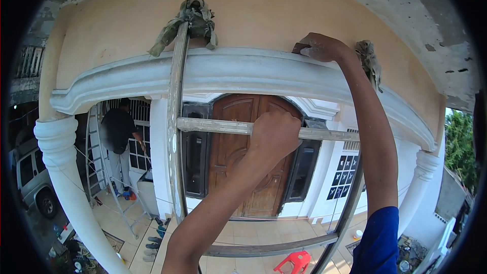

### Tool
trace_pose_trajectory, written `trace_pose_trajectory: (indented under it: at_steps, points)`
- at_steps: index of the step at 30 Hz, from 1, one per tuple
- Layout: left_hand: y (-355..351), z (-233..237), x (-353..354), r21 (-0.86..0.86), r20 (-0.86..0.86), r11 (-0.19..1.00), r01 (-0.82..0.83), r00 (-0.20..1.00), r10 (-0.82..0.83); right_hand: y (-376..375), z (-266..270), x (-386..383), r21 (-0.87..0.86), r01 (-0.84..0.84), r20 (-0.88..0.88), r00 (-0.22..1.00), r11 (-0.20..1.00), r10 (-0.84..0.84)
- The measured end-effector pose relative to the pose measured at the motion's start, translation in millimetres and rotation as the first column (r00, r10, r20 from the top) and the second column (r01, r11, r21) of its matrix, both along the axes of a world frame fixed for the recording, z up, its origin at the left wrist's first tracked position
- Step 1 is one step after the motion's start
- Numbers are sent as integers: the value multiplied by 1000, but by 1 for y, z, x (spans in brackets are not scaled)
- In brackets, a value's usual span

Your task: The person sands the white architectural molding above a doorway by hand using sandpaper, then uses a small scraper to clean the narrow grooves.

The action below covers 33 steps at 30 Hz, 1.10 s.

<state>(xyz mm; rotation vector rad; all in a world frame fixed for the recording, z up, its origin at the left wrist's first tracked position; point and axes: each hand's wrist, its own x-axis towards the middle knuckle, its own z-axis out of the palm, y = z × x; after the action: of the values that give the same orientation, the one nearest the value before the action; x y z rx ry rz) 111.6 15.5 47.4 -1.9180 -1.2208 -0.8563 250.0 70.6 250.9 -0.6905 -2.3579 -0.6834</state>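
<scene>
My left hand is closed around a rung of the ladder in front of me. Rags are wrapped about the top of its left rail, and another rag covers the top of the right one. Higher up, my right hand pinches a small dark brown sheet that looks like sandpaper. It holds the sheet at the upper edge of the white moulding, where the peach wall begins. My right fingers partly hide the sheet.
Below stands a red plastic stool on the tiled floor. Another person is at the left beside a stepladder. White columns flank the opening; a wooden door lies behind the ladder.
</scene>
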Motion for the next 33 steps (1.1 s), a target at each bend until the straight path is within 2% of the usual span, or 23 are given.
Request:
trace_pose_trajectory:
  at_steps: [3,4,6,7,10,11,12,15,16,17,18,19,21,22,23,24,25,27,30,31,32,33]
  points:
    - [5,-1,3,14,29,1000,-28,999,28,13,-1,-44,139,185,61,979,973,-195]
    - [5,-2,4,39,66,999,3,998,-5,7,-11,-78,183,124,19,991,975,-129]
    - [4,-7,2,87,154,995,48,986,-61,-23,-30,-139,228,195,-7,980,954,-199]
    - [3,-7,3,74,123,996,47,991,-55,-27,-31,-153,244,221,0,974,944,-228]
    - [1,-4,-1,47,57,999,12,998,-14,2,-1,-111,172,134,98,984,976,-152]
    - [3,-3,1,38,39,999,-9,999,7,15,9,-84,85,86,132,986,993,-97]
    - [4,-3,2,26,26,999,-28,999,27,11,6,-66,65,-118,157,982,991,107]
    - [7,-3,4,25,45,998,-50,998,49,14,-9,-106,233,-8,51,999,973,-4]
    - [10,-6,3,95,134,995,41,990,-53,-9,-26,-134,300,53,13,998,952,-60]
    - [14,-12,1,172,215,977,125,963,-161,-13,-29,-168,286,133,-16,991,949,-135]
    - [13,-13,-1,257,280,946,196,922,-267,-14,-31,-178,294,144,-3,989,945,-149]
    - [11,-11,-2,208,215,966,153,956,-198,-17,-31,-185,307,151,7,987,940,-161]
    - [5,-8,-2,114,83,992,53,995,-63,-6,-12,-162,229,171,67,979,958,-191]
    - [6,-8,-2,120,65,991,60,996,-68,0,-2,-142,192,183,101,974,964,-205]
    - [9,-7,-1,124,47,990,65,996,-72,4,2,-121,96,-49,164,986,994,33]
    - [10,-7,-2,129,30,989,71,997,-76,4,2,-128,117,-44,176,984,992,23]
    - [10,-8,-3,145,126,983,109,984,-128,-4,-4,-133,131,-34,179,984,991,10]
    - [11,-12,0,182,305,964,196,920,-245,-21,-34,-183,253,60,24,997,965,-69]
    - [11,-14,1,189,284,965,183,930,-232,-15,-31,-203,186,42,0,999,982,-43]
    - [10,-13,-1,196,281,965,174,933,-225,-9,-22,-192,183,53,45,997,982,-63]
    - [10,-10,-1,103,200,990,97,973,-116,0,-9,-169,186,63,92,993,981,-81]
    - [9,-10,-1,127,164,989,78,982,-99,-5,-5,-160,187,69,138,986,980,-95]
